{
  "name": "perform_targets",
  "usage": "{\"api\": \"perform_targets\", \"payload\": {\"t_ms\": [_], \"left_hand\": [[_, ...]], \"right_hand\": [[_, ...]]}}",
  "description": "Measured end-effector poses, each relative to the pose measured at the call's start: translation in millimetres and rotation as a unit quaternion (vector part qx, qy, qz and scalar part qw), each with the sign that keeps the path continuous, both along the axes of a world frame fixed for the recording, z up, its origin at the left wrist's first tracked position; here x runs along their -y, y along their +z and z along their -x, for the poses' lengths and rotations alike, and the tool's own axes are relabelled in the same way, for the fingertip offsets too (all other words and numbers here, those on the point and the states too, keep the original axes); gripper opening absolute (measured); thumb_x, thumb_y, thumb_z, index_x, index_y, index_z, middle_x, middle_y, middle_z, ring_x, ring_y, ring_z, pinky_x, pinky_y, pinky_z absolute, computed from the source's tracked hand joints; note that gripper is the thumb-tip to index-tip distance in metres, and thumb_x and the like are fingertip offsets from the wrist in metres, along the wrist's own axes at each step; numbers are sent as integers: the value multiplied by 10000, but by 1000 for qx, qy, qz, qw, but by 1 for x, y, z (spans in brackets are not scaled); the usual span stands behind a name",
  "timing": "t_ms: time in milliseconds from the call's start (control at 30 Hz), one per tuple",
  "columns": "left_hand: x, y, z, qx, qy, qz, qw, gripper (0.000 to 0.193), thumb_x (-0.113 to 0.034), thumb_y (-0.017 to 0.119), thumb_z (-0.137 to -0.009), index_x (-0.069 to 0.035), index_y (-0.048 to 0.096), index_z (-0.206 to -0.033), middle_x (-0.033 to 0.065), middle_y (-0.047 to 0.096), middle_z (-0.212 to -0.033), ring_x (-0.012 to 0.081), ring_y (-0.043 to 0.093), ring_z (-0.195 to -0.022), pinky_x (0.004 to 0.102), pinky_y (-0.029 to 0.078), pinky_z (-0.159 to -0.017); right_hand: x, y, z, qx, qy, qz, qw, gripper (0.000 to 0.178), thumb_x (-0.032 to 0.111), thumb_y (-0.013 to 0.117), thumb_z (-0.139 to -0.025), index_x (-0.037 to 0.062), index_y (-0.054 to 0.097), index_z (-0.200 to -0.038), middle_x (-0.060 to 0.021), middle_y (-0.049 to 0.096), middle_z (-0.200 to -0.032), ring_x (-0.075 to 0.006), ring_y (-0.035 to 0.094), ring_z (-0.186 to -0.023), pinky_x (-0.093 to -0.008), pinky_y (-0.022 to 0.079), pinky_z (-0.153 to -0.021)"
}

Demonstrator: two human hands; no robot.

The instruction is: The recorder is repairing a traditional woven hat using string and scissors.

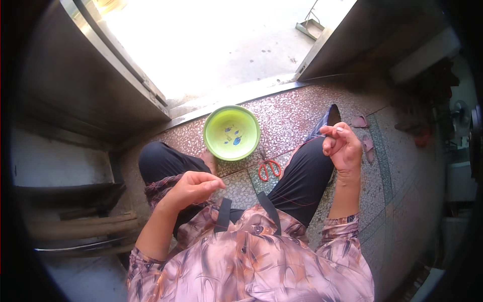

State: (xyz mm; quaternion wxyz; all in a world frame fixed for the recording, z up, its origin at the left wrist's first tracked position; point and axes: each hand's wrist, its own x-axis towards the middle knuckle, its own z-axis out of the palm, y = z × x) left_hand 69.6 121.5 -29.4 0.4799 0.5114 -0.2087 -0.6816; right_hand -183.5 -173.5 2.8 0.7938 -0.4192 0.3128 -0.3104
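Observation:
My left hand [198, 188] is held over my left thigh, thumb and fingers pressed together in a pinch; whatever is between them is too small to tell. Raised beside my right knee, my right hand [345, 149] has its palm turned up and its fingers curled in toward the thumb. A thin reddish thread [297, 203] shows faintly across my right thigh; where its ends run I cannot tell. Dark reddish strands [162, 187] drape over my left leg behind the wrist. Between my feet lie red-handled scissors [269, 170], handles toward me.
A green basin [232, 133] with blue decoration inside stands ahead of my feet. Blue striped fabric [322, 125] is by my right knee. Pink slippers [359, 121] lie on the floor at right. Metal door panels [95, 65] flank a bright doorway, with a dustpan [311, 28] outside.

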Motion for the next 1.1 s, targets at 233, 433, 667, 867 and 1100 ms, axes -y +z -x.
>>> {"api": "perform_targets", "payload": {"t_ms": [233,433,667,867,1100], "left_hand": [[-2,-5,-22,-155,171,94,968,222,-168,443,-965,-9,591,-1012,-59,302,-531,36,256,-419,191,210,-372],[0,-5,-42,-218,282,152,922,241,-205,401,-982,-65,580,-1061,-40,308,-542,55,274,-414,193,218,-352],[5,-3,-69,-203,365,139,898,242,-214,420,-979,-58,581,-1070,-47,302,-528,45,272,-412,189,221,-335],[5,-18,-90,-210,407,117,881,215,-208,465,-962,-64,598,-1051,-52,302,-525,49,270,-415,195,199,-338],[18,-32,-102,-219,430,100,870,200,-206,473,-957,-72,592,-1047,-54,302,-526,50,272,-416,193,201,-342]], "right_hand": [[-1,-8,-4,-9,42,-18,999,132,138,467,-864,25,530,-886,-249,634,-949,-240,646,-590,-294,525,-487],[-16,-19,-22,-1,103,-97,990,99,133,477,-869,42,505,-898,-287,604,-1044,-277,673,-658,-334,559,-524],[-39,-61,-45,0,284,-222,933,113,142,460,-884,37,448,-924,-315,569,-1094,-354,675,-739,-390,583,-539],[-44,-67,-51,22,343,-233,910,145,139,428,-904,-5,435,-919,-368,545,-1083,-368,671,-694,-356,584,-504],[-46,-57,-48,125,389,-282,868,168,133,414,-929,-29,453,-948,-382,524,-1103,-348,674,-681,-357,584,-534]]}}
